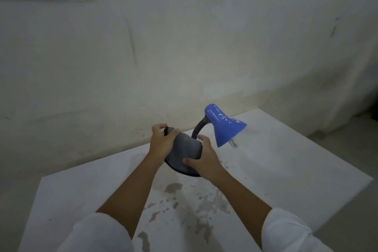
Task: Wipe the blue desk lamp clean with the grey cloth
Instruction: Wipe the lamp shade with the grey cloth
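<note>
The blue desk lamp (224, 127) stands on a white table, its cone shade speckled with white marks and pointing down to the right, on a dark bent neck. Its dark round base (184, 172) is mostly hidden under the grey cloth (185, 150). My left hand (161, 141) grips the cloth's far left edge, fingers curled over it. My right hand (204, 156) holds the cloth's right side, thumb on top and fingers wrapped behind it next to the neck.
The white table (286, 170) carries grey stains (173, 188) in front of the lamp. A pale wall stands close behind the table. The table's right corner and edge drop off at the right.
</note>
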{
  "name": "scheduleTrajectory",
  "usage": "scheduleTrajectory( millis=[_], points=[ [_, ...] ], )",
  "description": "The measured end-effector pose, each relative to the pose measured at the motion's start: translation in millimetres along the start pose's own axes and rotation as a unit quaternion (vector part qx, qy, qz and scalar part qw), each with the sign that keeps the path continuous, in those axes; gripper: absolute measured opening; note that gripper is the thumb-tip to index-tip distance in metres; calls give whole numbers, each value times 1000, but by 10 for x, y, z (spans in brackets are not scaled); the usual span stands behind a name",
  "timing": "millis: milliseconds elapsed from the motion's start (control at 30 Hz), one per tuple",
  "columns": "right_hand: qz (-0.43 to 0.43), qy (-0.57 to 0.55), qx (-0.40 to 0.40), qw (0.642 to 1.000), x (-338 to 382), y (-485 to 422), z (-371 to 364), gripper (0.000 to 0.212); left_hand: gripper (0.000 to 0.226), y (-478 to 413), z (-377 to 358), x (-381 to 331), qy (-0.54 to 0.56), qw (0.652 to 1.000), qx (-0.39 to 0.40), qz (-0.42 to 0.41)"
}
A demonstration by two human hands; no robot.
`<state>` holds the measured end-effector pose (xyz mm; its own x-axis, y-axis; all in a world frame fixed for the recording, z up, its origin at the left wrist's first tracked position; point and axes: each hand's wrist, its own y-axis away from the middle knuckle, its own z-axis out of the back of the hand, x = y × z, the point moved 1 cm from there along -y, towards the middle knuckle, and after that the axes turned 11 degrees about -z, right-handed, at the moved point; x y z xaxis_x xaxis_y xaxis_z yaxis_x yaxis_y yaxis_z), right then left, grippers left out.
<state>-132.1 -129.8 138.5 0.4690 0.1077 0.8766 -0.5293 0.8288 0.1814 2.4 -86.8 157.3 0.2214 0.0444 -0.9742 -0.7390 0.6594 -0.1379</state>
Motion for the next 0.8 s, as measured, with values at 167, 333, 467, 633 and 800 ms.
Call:
scheduleTrajectory(
  millis=[167, 333, 467, 633, 800],
  points=[
    [81, 45, -114, 989, 162, 9, 325, 26, 40, 34, -88, -221, -60, 995, 50, -61],
    [79, -75, -148, 983, 314, 36, 637, 22, 42, 106, -231, -366, -153, 973, 143, -99],
    [36, -193, -34, 980, 342, 55, 799, 24, 45, 142, -451, -484, -121, 977, 103, -143],
    [9, -257, -13, 966, 362, -81, 912, 36, 54, 146, -726, -508, -67, 970, 183, -148],
    [43, -191, -16, 980, 355, -326, 1134, 52, 34, -1, -1018, -609, -17, 977, 107, -183]
  ],
)
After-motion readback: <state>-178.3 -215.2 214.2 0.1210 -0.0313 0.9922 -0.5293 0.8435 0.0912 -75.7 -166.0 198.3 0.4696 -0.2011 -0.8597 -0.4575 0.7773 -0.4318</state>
